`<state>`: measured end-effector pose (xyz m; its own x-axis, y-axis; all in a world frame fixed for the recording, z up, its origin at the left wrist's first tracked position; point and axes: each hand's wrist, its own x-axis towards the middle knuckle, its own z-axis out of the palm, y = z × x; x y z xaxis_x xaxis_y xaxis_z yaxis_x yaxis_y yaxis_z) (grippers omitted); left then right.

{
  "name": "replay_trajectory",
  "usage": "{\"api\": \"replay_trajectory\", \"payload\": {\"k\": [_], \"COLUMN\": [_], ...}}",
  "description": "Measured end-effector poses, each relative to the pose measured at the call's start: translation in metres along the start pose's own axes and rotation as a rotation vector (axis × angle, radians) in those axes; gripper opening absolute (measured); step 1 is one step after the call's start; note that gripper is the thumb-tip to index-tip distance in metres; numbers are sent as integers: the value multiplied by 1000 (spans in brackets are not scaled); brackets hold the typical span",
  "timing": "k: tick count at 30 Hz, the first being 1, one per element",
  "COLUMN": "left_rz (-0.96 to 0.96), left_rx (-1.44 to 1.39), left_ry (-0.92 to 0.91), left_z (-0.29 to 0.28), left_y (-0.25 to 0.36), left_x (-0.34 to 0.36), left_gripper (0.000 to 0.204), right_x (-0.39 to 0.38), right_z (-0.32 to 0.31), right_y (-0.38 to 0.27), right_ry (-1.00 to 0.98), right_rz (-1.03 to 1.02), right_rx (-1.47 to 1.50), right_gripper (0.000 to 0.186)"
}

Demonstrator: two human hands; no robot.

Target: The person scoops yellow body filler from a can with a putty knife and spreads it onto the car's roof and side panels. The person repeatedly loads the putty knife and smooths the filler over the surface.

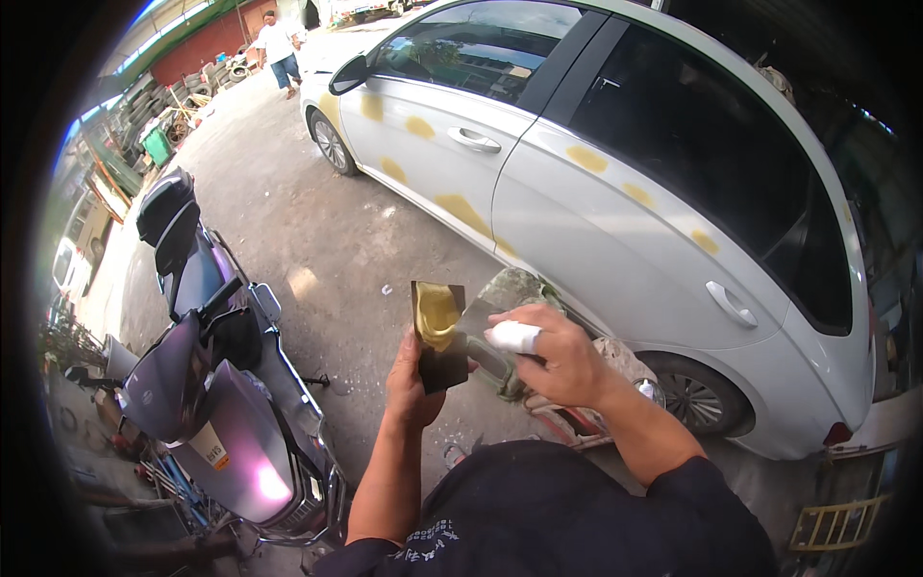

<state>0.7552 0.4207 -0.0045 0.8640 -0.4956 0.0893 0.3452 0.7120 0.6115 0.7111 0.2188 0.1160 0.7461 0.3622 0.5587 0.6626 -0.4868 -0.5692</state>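
The left hand (413, 387) is clamping a dark board (445, 372) bearing yellow paste (437, 313), near the middle. Just right of it, the right hand (562, 358), a white wrap (514, 337) on one finger, is pinching a grey scraper (475, 315). A yellow-patched white car (548, 207) is standing beyond, to the right.

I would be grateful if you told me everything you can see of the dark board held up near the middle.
The dark board is a thin, flat, roughly rectangular plate, brown-black and smooth-looking; its material is unclear. Glossy yellow paste coats much of its upper part, while the lower part looks mostly bare. The left hand grips it, thumb along the left edge, slightly tilted. A grey spreader meets its right edge in view; actual contact is unclear.
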Motion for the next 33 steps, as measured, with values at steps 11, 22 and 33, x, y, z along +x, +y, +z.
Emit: {"api": "replay_trajectory", "payload": {"k": [11,22,33], "left_rz": [-311,275,-201], "left_rx": [-358,356,133], "left_ry": [-490,-104,-188], "left_z": [14,32,10], "left_y": [8,-14,1], "left_x": [-8,10,-3], "left_gripper": [72,73,61], "right_x": [-15,-58,-20], "right_z": [-15,32,-28], "right_y": [62,50,43], "right_ry": [-35,110,152], "right_rz": [-57,769,59], "right_rx": [234,1296,1116], "right_gripper": [43,47,42]}}
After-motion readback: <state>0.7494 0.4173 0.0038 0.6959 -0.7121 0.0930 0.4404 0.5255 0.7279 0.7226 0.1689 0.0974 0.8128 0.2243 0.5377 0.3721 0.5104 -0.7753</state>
